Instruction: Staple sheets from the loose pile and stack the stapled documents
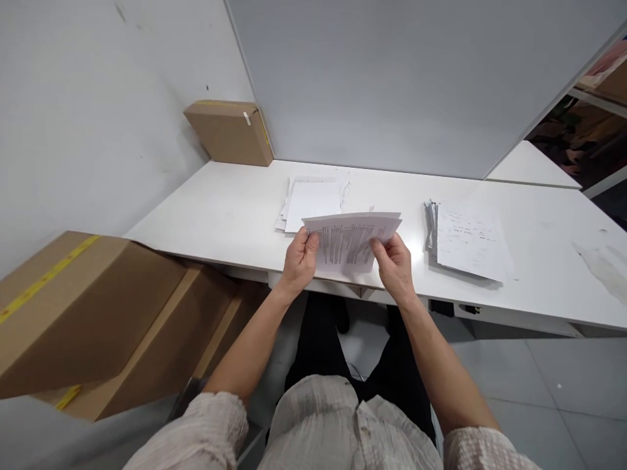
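Note:
Between my hands, above the desk's front edge, I hold printed paper sheets (345, 245) with columns of text. My left hand (300, 262) grips their left side, thumb on the near face. On the right edge, my right hand (393, 264) pinches them the same way. Whether it is one folded sheet or several, I cannot tell. Just behind them lies a loose pile of white papers (313, 196) on the white desk (386, 192). A thicker stack of papers (467, 238), with faint print on top, rests to the right of my right hand.
A flat cardboard box (228, 134) leans in the back left corner. Large cardboard boxes (93, 307) with yellow tape stand left of the desk. A grey panel (382, 85) rises behind it. At the far right are shelves (600, 104) and a crumpled clear sheet (605, 264).

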{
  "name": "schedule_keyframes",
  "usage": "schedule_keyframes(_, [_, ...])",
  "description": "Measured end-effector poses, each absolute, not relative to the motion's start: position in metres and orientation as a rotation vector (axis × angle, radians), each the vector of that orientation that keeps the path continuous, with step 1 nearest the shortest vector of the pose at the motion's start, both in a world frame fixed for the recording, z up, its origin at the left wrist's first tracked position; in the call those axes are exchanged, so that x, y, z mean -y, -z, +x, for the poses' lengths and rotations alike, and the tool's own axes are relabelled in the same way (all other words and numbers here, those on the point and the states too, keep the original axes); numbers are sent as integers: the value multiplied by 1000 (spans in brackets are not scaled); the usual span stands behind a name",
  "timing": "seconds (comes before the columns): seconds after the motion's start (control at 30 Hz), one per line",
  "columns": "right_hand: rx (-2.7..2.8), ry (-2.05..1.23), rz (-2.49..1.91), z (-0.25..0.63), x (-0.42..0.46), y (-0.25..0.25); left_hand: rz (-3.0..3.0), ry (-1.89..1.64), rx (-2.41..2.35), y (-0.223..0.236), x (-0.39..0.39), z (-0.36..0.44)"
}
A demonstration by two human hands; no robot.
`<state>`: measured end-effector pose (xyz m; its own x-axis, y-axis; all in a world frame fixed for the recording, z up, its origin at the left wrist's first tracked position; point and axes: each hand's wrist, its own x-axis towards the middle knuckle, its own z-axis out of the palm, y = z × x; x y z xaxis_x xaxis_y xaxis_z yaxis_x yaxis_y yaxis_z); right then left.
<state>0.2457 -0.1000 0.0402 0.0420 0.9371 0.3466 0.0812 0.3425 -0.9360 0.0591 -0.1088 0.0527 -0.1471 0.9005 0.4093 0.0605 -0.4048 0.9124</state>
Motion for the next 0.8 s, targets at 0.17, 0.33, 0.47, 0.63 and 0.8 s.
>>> schedule_keyframes(0.17, [1332, -839, -1111, 254, 110, -47, 1434, -1585, -1092, -59, 111, 64])
schedule_keyframes(0.33, [1287, -883, -1188, 260, 121, -49, 1404, -1527, -1146, -60, 117, 68])
schedule_keyframes(0.47, [1254, -900, -1231, 264, 132, -47, 1328, -1483, -1217, -62, 125, 73])
schedule_keyframes(0.63, [1184, -918, -1275, 268, 148, -34, 1303, -1461, -1164, -54, 140, 80])
schedule_keyframes(0.8, [1133, -948, -1322, 275, 161, -20, 1270, -1392, -1183, -35, 157, 90])
